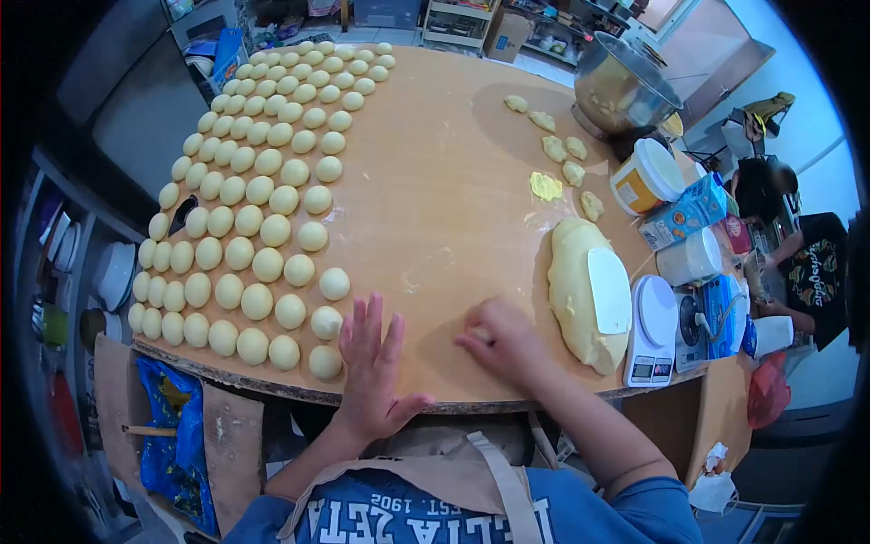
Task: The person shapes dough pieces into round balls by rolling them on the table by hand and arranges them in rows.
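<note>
On the wooden table [426, 181], my left hand [370, 372] spreads open; my right hand [507, 343] curls over dough [480, 335]. Shelving [458, 25] stands at top centre.

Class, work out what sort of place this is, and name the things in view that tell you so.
Probably a small bakery or a home kitchen used for baking: round pale-yellow dough balls in rows on a broad light-brown table, a large silver metal bowl and a white digital scale.
</note>
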A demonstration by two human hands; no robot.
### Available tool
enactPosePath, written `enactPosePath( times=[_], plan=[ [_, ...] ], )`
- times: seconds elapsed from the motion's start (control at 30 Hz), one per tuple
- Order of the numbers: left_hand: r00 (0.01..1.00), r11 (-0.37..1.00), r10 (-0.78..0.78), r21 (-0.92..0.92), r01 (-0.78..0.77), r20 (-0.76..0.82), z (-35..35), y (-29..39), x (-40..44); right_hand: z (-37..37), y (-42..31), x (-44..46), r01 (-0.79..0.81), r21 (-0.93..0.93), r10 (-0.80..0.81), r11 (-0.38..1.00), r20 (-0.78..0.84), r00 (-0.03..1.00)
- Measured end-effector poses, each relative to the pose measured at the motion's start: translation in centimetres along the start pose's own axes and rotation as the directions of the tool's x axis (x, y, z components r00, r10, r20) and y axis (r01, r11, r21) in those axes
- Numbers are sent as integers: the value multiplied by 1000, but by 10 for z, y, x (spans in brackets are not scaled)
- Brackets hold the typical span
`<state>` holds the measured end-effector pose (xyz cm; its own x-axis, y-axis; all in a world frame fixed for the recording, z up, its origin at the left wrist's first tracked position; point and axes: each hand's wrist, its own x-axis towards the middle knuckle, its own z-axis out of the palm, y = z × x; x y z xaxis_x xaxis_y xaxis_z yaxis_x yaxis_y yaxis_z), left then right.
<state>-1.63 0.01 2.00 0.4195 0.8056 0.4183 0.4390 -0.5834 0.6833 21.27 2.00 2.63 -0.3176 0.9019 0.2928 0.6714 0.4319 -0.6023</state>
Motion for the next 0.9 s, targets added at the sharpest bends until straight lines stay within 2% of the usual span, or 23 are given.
enactPosePath(
  times=[0.07,0.1,0.23,0.33,0.4,0.43,0.53,0.6,0.63,0.73,0.77,0.87,0.9],
  plan=[
    [1000,999,4,33,-4,15,0,2,0,-9,15,11,-90,-139,81,986,-72,994],
    [1000,999,14,50,-15,23,0,2,1,-4,12,24,-139,-66,135,988,-70,988],
    [1000,999,3,51,-4,22,0,3,1,-5,-13,18,-59,84,60,995,-17,998],
    [1000,999,-1,35,1,17,0,3,2,-32,7,3,-66,483,260,873,-347,901],
    [1000,999,-3,40,2,22,0,4,3,-58,-2,14,74,537,235,840,-484,843],
    [1000,999,-3,43,2,23,-1,4,2,-59,-4,20,84,507,210,858,-494,844],
    [1000,999,-3,41,2,16,0,3,2,-27,1,18,-94,259,149,961,-201,968],
    [1000,999,-15,40,14,10,0,2,1,-12,-12,-4,-6,126,0,992,52,999],
    [1000,999,-15,45,15,5,0,2,3,-7,-15,-8,57,69,-69,996,190,979],
    [1000,998,-17,53,16,9,1,3,0,-16,19,-11,106,-32,-102,994,119,988],
    [1000,998,-4,57,4,9,1,3,1,-20,15,4,-8,-140,16,990,53,998],
    [1000,998,9,56,-9,9,2,5,2,13,11,51,-52,110,62,993,-82,995],
    [1000,998,6,56,-6,4,1,4,2,14,-5,47,-19,13,17,1000,83,996]
  ],
)
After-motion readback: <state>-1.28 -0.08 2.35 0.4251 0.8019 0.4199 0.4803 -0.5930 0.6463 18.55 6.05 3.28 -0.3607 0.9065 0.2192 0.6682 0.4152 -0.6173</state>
